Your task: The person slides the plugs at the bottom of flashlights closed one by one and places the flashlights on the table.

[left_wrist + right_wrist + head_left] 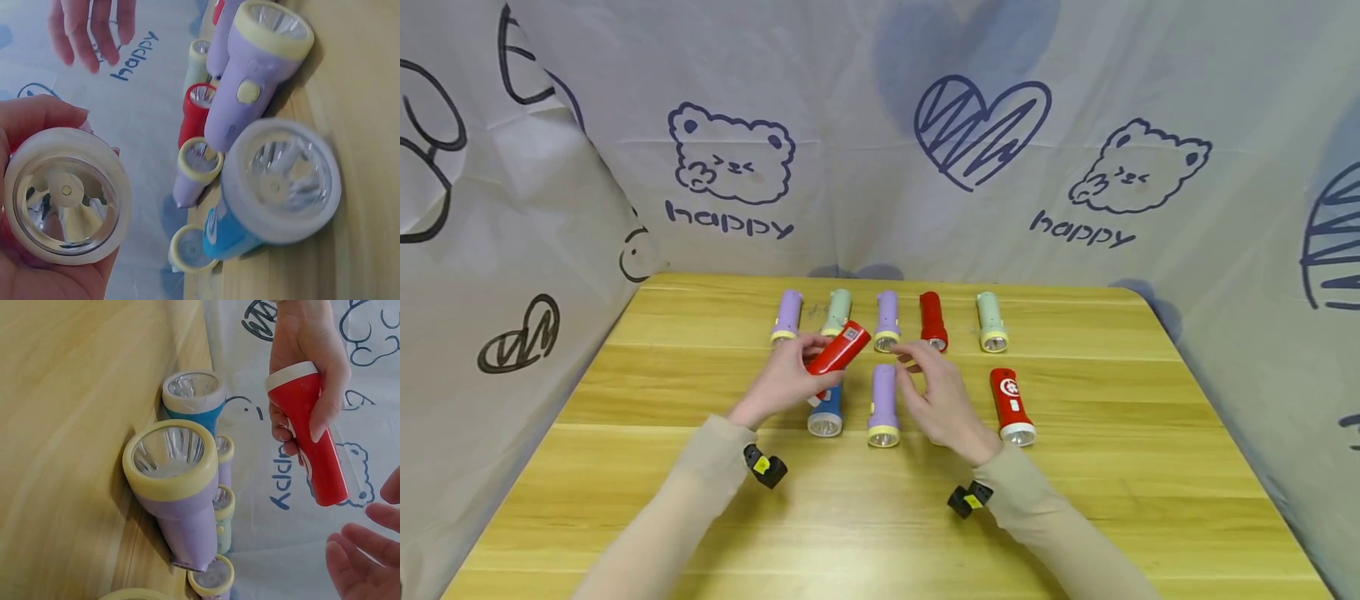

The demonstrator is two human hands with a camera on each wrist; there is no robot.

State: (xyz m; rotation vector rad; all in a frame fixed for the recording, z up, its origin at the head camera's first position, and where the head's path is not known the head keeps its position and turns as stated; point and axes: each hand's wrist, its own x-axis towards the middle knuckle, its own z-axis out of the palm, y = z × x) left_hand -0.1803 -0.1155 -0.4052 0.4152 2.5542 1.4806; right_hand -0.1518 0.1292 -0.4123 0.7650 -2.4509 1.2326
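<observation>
My left hand (790, 377) grips a red flashlight (838, 350) around its body, held up above the table and tilted. Its white-rimmed lens (65, 194) faces the left wrist camera. My right hand (940, 400) has loosely bent fingers and nothing between them; in the right wrist view its fingertips (350, 547) are just below the red flashlight's tail end, apart from it. Under the left hand lies a blue flashlight (826, 412), partly covered. Between the hands is a purple flashlight (883, 404) with a yellow rim.
A back row holds purple (788, 312), green (838, 308), purple (887, 317), red (932, 321) and green flashlights (990, 317). Another red flashlight (1011, 404) lies at the right of the front row. A yellow rim (140, 594) shows near my right hand. Printed cloth (865, 167) hangs behind the wooden table (880, 517).
</observation>
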